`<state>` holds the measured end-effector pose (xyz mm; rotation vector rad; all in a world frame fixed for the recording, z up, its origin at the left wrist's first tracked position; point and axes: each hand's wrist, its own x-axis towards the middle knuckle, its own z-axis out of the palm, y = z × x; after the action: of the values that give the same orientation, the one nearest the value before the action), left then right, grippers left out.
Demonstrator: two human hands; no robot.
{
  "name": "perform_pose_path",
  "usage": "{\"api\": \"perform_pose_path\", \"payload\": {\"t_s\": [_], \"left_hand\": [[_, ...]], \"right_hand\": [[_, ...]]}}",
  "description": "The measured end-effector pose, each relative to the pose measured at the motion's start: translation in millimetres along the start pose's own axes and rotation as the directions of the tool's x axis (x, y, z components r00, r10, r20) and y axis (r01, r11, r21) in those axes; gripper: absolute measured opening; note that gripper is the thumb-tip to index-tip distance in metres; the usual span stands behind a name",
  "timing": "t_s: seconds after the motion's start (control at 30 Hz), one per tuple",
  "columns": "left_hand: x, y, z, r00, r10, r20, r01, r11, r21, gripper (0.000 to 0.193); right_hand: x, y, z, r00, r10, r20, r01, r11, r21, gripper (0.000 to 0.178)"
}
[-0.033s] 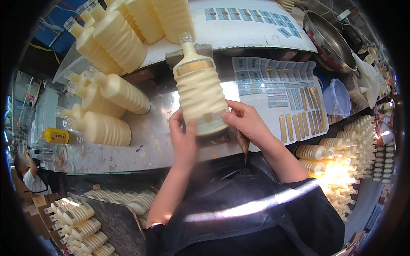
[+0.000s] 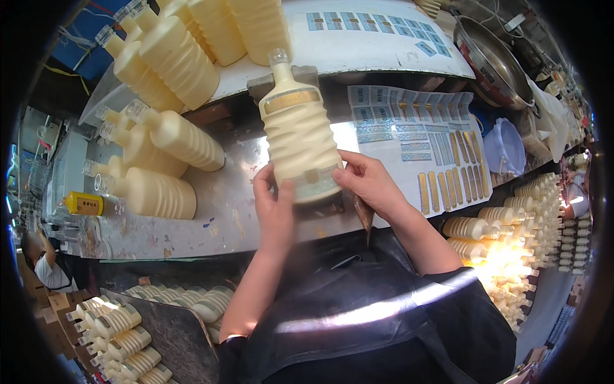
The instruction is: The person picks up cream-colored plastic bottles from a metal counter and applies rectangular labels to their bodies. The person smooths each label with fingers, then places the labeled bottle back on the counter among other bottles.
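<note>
A cream-coloured ribbed bottle (image 2: 300, 137) with a clear neck leans away from me at the middle of the bench, its top by a grey block (image 2: 259, 86). It carries a gold strip label near the shoulder and a pale silvery-blue label round the base. My left hand (image 2: 274, 205) grips its lower left side, the thumb on the base label. On the lower right side my right hand (image 2: 371, 182) presses thumb and fingers against the same label. A brown pointed tool (image 2: 364, 212) sticks out beneath the right palm; how it is held is hidden.
Label sheets (image 2: 419, 150) in blue and gold lie right of the bottle, more labels (image 2: 377, 25) on the white shelf. Unlabelled cream bottles (image 2: 160, 195) stand at left, beside a yellow container (image 2: 84, 203). A pale bucket (image 2: 505, 147), a pan (image 2: 495, 61) and rows of bottles (image 2: 470, 227) are at right.
</note>
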<state>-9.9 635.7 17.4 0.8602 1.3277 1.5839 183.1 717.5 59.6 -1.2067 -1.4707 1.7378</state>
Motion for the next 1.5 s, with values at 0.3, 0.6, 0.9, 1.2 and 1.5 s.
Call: {"api": "perform_pose_path", "payload": {"t_s": [0.3, 0.6, 0.9, 1.2, 1.5], "left_hand": [[0.1, 2.7, 0.1, 1.0, 0.005, -0.006, -0.005, 1.0, -0.009, 0.056], [-6.0, 13.5, 10.7, 0.999, -0.037, -0.032, 0.036, 0.999, -0.034, 0.071], [-3.8, 15.0, 6.9, 0.997, -0.071, -0.024, 0.069, 0.995, -0.077, 0.08], [-4.1, 17.0, 7.8, 0.996, -0.088, -0.022, 0.087, 0.995, -0.051, 0.069], [-1.6, 1.6, 10.2, 0.998, 0.047, -0.036, -0.032, 0.942, 0.333, 0.069]], "right_hand": [[-2.0, -1.7, 1.0, 1.0, -0.018, 0.015, 0.017, 0.998, 0.053, 0.051], [-6.1, -15.2, 11.4, 0.997, -0.029, -0.068, 0.016, 0.983, -0.18, 0.053], [-5.0, -12.0, 7.5, 0.999, -0.03, -0.042, 0.023, 0.988, -0.155, 0.056], [-4.3, -7.0, 3.4, 0.996, -0.089, -0.016, 0.085, 0.981, -0.172, 0.052], [4.4, 1.2, 10.8, 0.999, -0.024, -0.038, 0.022, 0.999, -0.047, 0.045]]}}
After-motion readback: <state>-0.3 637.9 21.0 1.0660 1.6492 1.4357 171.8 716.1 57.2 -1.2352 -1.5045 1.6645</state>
